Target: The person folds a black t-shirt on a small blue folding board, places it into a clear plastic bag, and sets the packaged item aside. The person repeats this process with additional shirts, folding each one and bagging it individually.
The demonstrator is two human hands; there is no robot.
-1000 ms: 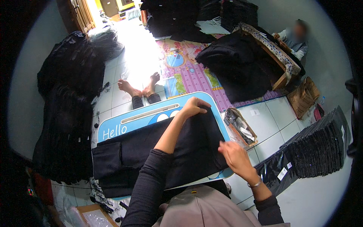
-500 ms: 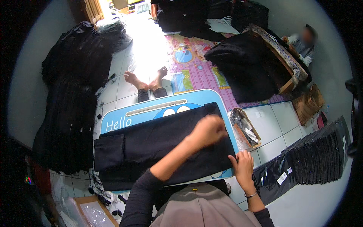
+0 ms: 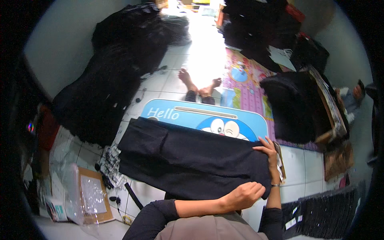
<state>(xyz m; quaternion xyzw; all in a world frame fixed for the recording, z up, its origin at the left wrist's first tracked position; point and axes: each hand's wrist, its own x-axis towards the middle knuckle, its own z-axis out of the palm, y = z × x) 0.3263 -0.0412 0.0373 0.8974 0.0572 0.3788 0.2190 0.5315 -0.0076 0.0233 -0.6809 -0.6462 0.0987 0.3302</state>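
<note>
A folded black garment (image 3: 204, 156) lies across a low blue table with a cartoon face (image 3: 176, 116), its near side covering the table's front edge. At the near right end, my left hand (image 3: 245, 196) is closed with its fingers curled against the cloth edge. My right hand (image 3: 269, 152) rests at the garment's far right corner, fingers stretched and somewhat apart, touching the cloth. A squarish folded layer shows at the garment's left end.
Large heaps of black garments (image 3: 120, 68) stand at the left. Plastic-bagged black garments (image 3: 324, 212) lie in a row at the lower right. A cardboard-framed plastic pack (image 3: 94, 196) is at the lower left. Someone sits at the far right, behind a wooden frame (image 3: 330, 108).
The garment has shifted toward me, baring more of the cartoon face. My left hand has come down to its near right edge. My right hand has moved from the table's corner to the garment's far corner.
</note>
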